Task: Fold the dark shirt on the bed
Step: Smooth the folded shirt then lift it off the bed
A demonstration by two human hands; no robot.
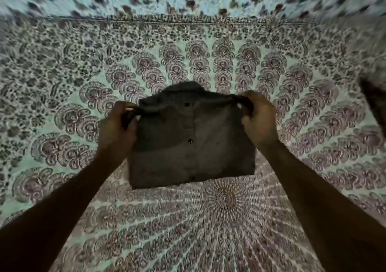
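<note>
The dark grey buttoned shirt (192,142), folded to a squat rectangle, rests on the mint-patterned bed (62,79) just beyond its round printed medallion (226,198), button line running straight away from it. Left hand (118,125) and right hand (259,119) each pinch a far collar-side corner in curled fingers.

Inspection finds no legible text, label, brand, number or sign anywhere in the head view. The dark shirt (219,138) presents plain fabric with small dark buttons (190,140) down its front and no readable tag or print. The bed cover (208,62) bears only a repeating floral and fan pattern with no lettering, and its far part is blurred.
</note>
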